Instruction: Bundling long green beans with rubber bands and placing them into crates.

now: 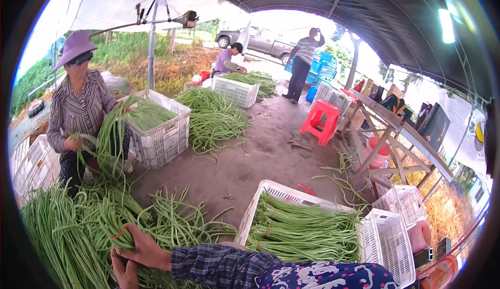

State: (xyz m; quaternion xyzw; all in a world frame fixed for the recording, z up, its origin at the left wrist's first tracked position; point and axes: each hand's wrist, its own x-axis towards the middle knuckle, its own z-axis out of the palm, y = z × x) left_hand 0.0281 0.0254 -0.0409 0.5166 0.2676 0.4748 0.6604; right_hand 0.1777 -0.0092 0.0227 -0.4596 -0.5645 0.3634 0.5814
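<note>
My right hand [146, 248], in a plaid sleeve, grips a bundle of long green beans [117, 228] with an orange-red band around it. Just below, at the bottom edge, my left hand [125, 271] is close under the bundle's end; part of it is cut off, and whether it holds anything is unclear. Loose long beans [66, 234] lie in a big heap around and beneath both hands. To the right of them, a white plastic crate [250, 211] holds several bundles of long beans [304, 226], some with orange bands visible.
At left a person [84, 93] handles beans beside a filled white crate [160, 144]. Farther back, another person [224, 60] works by a crate and a bean heap [213, 113]; a third [304, 64] stands. A red stool [322, 121], wooden table [406, 132] and empty crates [394, 242] stand right.
</note>
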